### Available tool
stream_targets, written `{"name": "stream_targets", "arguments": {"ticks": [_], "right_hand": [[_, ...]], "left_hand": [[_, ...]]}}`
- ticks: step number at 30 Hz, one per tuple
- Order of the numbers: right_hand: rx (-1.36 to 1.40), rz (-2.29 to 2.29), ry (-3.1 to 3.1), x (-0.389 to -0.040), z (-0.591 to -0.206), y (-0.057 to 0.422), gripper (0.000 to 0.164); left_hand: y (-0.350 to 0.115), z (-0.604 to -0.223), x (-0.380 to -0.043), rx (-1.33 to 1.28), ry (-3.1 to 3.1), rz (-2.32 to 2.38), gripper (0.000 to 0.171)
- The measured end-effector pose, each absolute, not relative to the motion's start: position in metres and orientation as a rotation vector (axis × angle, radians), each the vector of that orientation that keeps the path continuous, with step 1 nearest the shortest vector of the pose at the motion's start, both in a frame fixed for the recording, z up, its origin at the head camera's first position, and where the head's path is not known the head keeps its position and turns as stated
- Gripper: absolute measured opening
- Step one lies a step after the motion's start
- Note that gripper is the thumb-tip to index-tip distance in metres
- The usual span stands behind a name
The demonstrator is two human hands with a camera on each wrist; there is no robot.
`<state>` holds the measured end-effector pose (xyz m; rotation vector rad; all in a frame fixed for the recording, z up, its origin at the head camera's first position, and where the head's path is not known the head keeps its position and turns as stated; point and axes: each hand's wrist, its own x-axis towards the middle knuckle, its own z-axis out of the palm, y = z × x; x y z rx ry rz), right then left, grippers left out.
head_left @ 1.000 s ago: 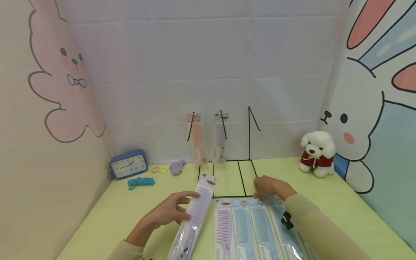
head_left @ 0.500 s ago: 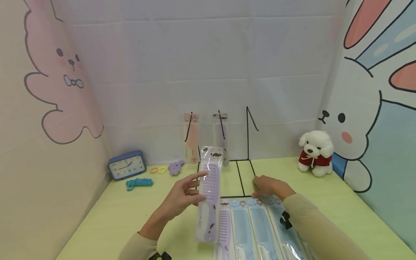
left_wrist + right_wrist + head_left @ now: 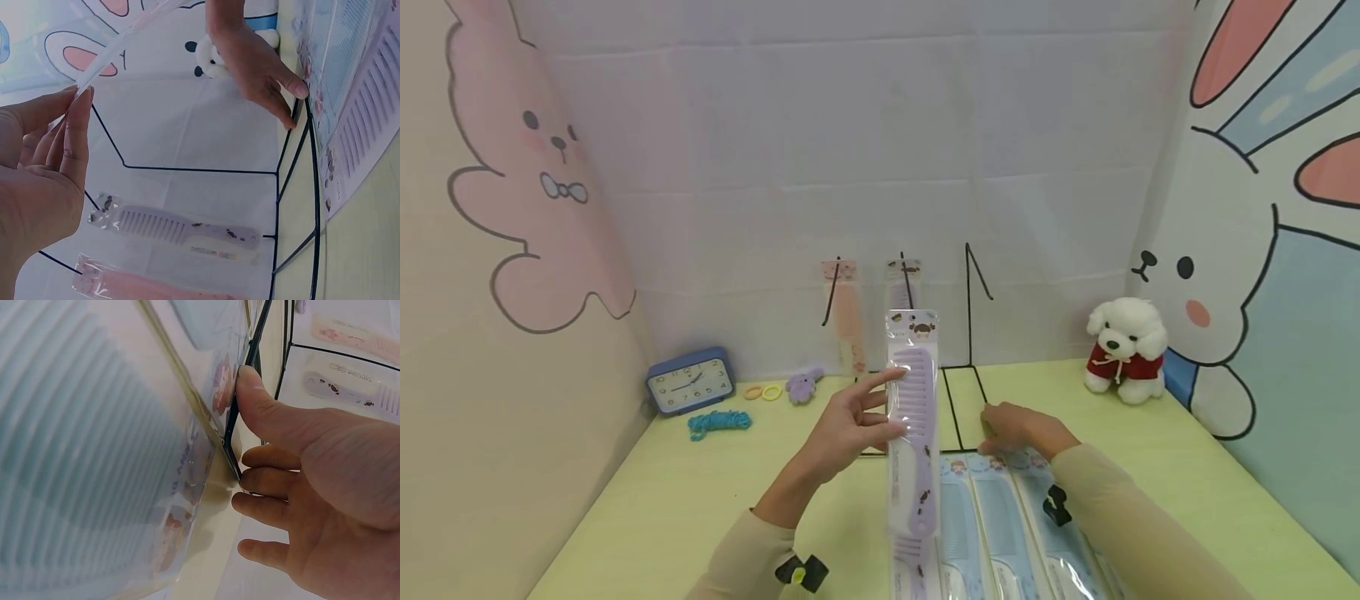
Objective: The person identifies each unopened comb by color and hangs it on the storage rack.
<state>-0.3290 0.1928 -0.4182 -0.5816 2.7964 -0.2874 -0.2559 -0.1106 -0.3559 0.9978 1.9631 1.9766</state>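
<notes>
My left hand (image 3: 850, 425) pinches a clear-packed purple comb (image 3: 916, 467) by its left edge, thumb in front, holding it upright above the table. The pack shows edge-on in the left wrist view. My right hand (image 3: 1026, 429) grips the front right corner of a black wire display rack (image 3: 200, 169), its thumb on the base wire in the right wrist view. On the rack's hooks hang a packed pink comb (image 3: 850, 321) and another packed purple comb (image 3: 215, 231), mostly hidden behind the held one in the head view. The right hook holds nothing.
Several packed blue combs (image 3: 1003, 533) and a purple comb pack (image 3: 908, 575) lie before the rack. At the left sit a blue clock (image 3: 691, 383), teal cord (image 3: 719, 422), hair ties (image 3: 771, 392) and a purple toy (image 3: 802, 387). A white plush dog (image 3: 1126, 350) sits right.
My left hand has lifted the purple comb pack from its slant, moving it right and up until upright before the middle hook. My right hand stays on the rack's corner.
</notes>
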Motion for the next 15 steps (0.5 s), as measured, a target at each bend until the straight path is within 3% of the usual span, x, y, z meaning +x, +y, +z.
{"name": "stream_targets", "arguments": {"ticks": [15], "right_hand": [[-0.587, -0.302, 2.797, -0.328, -0.416, 0.192, 0.027]], "left_hand": [[-0.101, -0.359, -0.271, 0.882, 2.018, 2.007, 0.071]]}}
